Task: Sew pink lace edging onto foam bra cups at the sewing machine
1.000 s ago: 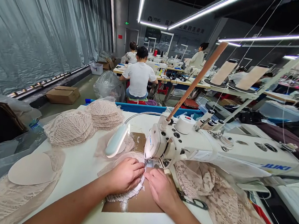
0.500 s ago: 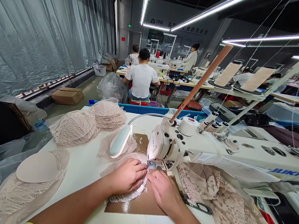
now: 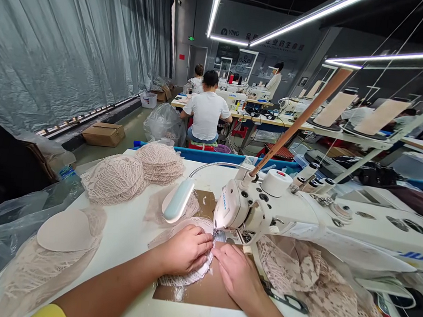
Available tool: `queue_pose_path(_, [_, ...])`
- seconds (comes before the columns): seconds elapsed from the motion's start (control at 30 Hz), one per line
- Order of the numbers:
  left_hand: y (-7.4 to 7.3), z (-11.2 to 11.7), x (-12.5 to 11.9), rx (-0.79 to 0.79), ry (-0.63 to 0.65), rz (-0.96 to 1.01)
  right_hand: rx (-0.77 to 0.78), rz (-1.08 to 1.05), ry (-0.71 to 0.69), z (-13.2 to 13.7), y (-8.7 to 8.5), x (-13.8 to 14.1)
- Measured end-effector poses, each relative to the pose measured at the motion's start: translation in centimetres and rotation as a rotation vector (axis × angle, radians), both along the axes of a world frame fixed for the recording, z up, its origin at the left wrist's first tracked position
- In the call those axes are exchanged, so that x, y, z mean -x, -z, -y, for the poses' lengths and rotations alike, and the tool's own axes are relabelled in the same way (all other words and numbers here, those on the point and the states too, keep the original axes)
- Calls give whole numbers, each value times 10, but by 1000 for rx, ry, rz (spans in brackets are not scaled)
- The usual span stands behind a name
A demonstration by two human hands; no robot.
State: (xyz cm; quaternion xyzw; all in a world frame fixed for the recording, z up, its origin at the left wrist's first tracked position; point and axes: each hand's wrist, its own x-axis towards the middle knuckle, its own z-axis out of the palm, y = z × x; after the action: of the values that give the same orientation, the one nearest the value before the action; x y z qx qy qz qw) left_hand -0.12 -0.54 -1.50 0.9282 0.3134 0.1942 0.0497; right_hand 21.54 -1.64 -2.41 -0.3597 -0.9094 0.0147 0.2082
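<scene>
A beige lace-covered bra cup (image 3: 183, 279) lies under the needle end of a white sewing machine (image 3: 229, 206). My left hand (image 3: 188, 248) rests over the cup, fingers bent and pressed together on its lace, close to the needle. At the cup's right edge, my right hand (image 3: 234, 272) has its thumb and fingertips drawn together on the rim. Part of the cup is hidden beneath my left hand. Both hands are above a brown sheet (image 3: 200, 297) fixed to the white table (image 3: 127, 293).
Stacks of lace cups (image 3: 114, 178) stand at the back left. A smooth cup (image 3: 67, 230) lies on lace at the left. A lamp (image 3: 179, 202) hangs beside the machine head. Dark-handled scissors (image 3: 297, 303) and bunched lace (image 3: 336, 295) are right. A person in white (image 3: 207, 114) sits ahead.
The whole view has shifted slightly, so things appear a little farther right. Both hands keep about the same place on the cup by the needle.
</scene>
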Motion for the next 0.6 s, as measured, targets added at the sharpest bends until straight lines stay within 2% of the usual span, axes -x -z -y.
queue_pose_path(0.6, [-2,1,0,-7,-6,-10,-29,-20,-10,-1,3,-1])
